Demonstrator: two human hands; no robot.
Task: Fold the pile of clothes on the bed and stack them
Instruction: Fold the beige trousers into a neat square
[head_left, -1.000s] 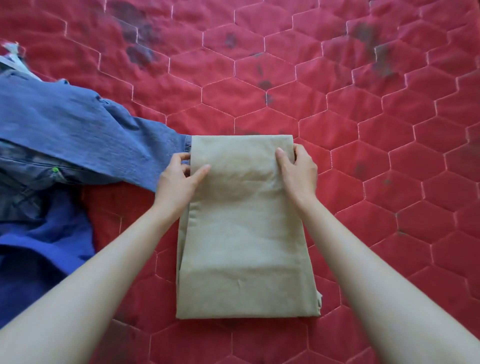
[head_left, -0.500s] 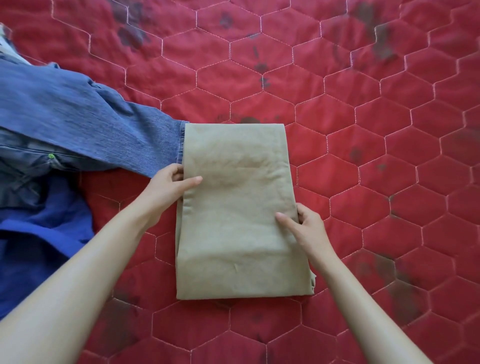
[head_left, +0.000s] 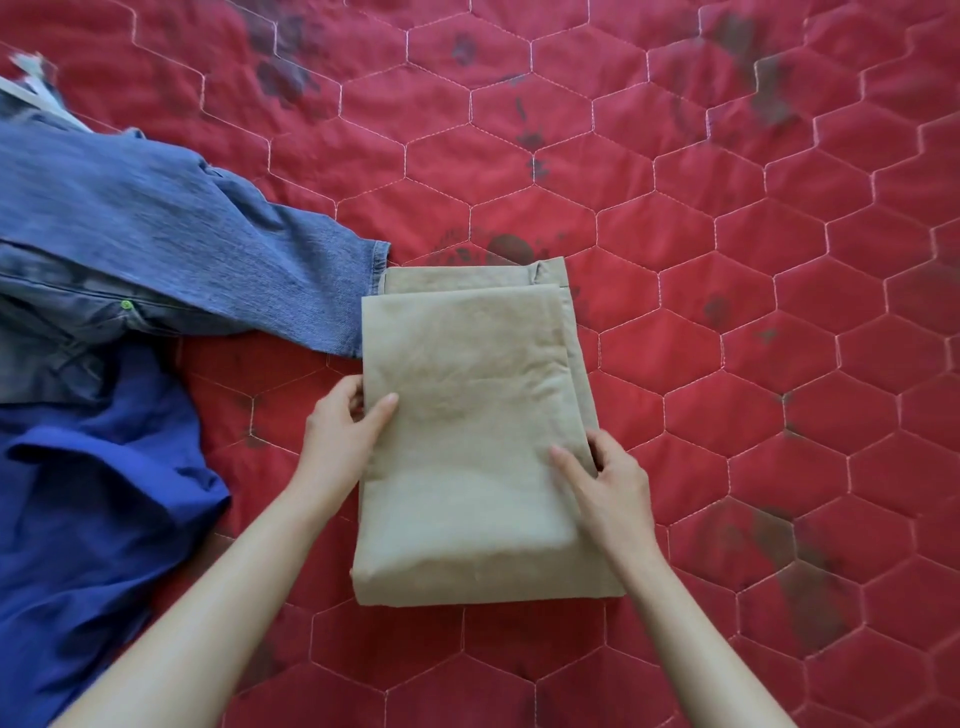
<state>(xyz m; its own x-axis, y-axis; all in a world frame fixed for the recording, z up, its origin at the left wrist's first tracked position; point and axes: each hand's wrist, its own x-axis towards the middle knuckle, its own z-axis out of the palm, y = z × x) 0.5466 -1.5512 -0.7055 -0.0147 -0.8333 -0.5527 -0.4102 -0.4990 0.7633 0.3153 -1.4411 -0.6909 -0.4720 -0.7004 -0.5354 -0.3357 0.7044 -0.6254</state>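
Note:
A khaki garment (head_left: 467, 415), folded into a thick rectangle, lies on the red quilted bed cover (head_left: 727, 260) in the middle of the view. My left hand (head_left: 340, 436) grips its left edge, thumb on top and fingers tucked under. My right hand (head_left: 608, 478) holds the right edge the same way, thumb on the cloth and fingers at the side. To the left lie unfolded blue jeans (head_left: 156, 249) and a bright blue garment (head_left: 88, 519), their far parts cut off by the frame edge.
The bed cover stretches bare to the right and beyond the khaki bundle, with dark stains (head_left: 285, 57) near the top. A white strap or cloth end (head_left: 36, 88) shows at the far left above the jeans.
The khaki piece got folded over once more and is now shorter and thicker. Both hands slid down from its far end to its side edges.

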